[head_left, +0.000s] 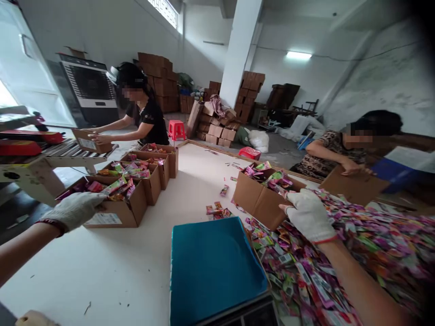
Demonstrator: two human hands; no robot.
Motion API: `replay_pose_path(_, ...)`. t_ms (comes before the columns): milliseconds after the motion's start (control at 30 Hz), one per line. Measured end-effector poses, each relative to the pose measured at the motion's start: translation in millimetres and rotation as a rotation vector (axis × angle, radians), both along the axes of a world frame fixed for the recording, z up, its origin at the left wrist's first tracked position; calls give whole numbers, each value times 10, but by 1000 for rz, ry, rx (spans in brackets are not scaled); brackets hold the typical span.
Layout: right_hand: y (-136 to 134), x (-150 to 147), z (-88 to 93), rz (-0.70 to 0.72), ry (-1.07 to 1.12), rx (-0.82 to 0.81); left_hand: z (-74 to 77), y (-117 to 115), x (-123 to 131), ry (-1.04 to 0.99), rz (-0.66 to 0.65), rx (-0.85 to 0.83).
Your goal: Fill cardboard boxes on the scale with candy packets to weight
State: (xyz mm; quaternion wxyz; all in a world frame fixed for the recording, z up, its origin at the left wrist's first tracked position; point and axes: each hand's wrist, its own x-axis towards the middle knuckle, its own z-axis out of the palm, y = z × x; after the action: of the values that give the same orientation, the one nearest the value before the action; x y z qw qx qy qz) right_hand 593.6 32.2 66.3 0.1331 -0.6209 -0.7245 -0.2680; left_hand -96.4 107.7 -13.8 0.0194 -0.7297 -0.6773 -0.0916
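Observation:
My left hand, in a white glove, rests on the near edge of a cardboard box full of coloured sachets; its fingers curl over the rim. My right hand, also gloved, grips the corner of another open box of sachets standing at the edge of a big heap of loose sachets. A teal scale platform lies on the white table between my arms.
Three more filled boxes stand in a row to the far left. A person in black handles a box on a conveyor. Another person at the right holds a flat carton. Stacked cartons, a red stool and a pillar stand behind.

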Motion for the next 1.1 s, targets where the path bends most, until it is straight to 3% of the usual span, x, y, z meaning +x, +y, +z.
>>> replay_pose_path(100,-714,-218,306,227,70,102,122,49,229,186,16,-54)
replay_pose_path(233,-1346,-660,360,418,179,-4,95,-226,556,157,-54,217)
replay_pose_path(333,-1497,-928,225,599,153,-122,-72,-582,819,-4,-124,350)
replay_pose_path(433,-1503,-1010,151,643,172,-158,-285,-971,1055,-180,-205,291)
replay_pose_path(500,-1513,-993,200,629,264,-186,-379,-1216,1184,-331,-248,217)
replay_pose_path(567,-1556,-972,315,620,380,-199,-375,-1422,1305,-485,-278,135)
replay_pose_path(667,-1636,-994,516,532,451,-98,-173,-1598,1513,-686,-396,71)
replay_pose_path(767,-1663,-1086,628,430,446,29,126,-1608,1766,-842,-590,82)
replay_pose_path(867,-1642,-1226,656,441,509,14,330,-1515,2011,-893,-715,72)
replay_pose_path(1000,-1588,-1466,702,496,526,-121,355,-1258,2293,-905,-795,54)
replay_pose_path(1100,-1469,-1645,709,610,578,-334,318,-1010,2542,-945,-880,-11)
